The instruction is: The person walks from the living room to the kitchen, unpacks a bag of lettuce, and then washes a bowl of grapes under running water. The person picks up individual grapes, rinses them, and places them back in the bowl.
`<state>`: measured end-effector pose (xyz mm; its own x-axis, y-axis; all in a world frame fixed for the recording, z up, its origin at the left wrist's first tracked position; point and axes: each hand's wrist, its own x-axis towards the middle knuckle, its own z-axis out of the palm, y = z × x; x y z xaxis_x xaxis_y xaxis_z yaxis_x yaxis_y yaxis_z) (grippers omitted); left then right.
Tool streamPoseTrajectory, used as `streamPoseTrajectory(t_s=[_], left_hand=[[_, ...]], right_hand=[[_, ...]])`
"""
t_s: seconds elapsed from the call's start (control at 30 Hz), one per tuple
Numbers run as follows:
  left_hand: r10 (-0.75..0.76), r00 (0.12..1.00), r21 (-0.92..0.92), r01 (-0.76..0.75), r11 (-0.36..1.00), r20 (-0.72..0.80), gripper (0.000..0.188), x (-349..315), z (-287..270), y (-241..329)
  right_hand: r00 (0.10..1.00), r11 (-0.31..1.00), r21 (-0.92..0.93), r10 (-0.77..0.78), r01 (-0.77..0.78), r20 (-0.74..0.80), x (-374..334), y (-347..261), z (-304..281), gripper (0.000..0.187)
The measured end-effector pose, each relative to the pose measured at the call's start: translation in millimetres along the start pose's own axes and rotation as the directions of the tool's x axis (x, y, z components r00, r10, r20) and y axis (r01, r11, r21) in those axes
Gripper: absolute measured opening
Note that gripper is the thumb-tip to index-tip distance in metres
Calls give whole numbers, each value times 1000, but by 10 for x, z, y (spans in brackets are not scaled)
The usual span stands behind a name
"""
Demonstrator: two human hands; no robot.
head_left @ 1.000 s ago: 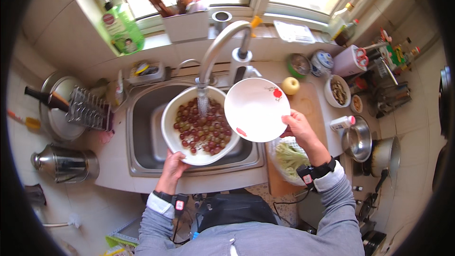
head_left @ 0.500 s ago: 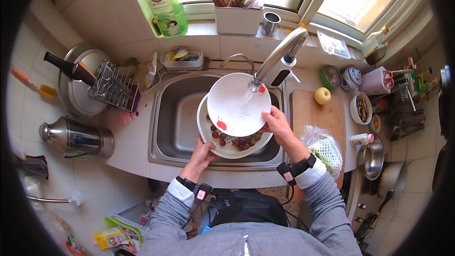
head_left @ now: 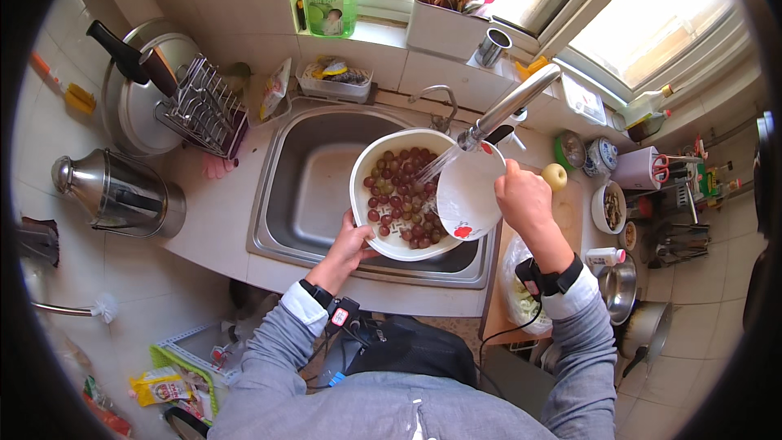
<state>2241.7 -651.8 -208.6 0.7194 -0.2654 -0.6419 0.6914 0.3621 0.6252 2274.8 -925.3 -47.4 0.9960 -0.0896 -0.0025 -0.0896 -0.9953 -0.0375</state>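
My left hand (head_left: 349,246) grips the lower left rim of a cream colander (head_left: 358,187), which sits over the right part of the sink. Red grapes (head_left: 399,183) lie spread across its floor. With my right hand (head_left: 523,195) I hold the right edge of a white bowl (head_left: 472,191) with red flower marks, tilted over the colander's right side. From the faucet (head_left: 513,102) a spray of water falls across the bowl's left edge onto the grapes.
The steel sink (head_left: 314,171) reaches left of the colander. To the right lie a cutting board (head_left: 568,212), a pale round fruit (head_left: 554,177) and a plastic-wrapped vegetable (head_left: 521,289). A steel kettle (head_left: 114,191) and a dish rack (head_left: 208,106) stand at the left.
My right hand has moved the white bowl to the right and tilted it, uncovering the grapes. The water now reaches the grapes. My left hand stays on the colander's rim.
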Motion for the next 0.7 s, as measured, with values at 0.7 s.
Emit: streamPoseTrajectory(t_s=[0.7], left_hand=[[-64,997,28,63,998,41,75,70,-199,13]], right_hand=[[839,554,631,393,-543,377,-623,1043,-134,28]])
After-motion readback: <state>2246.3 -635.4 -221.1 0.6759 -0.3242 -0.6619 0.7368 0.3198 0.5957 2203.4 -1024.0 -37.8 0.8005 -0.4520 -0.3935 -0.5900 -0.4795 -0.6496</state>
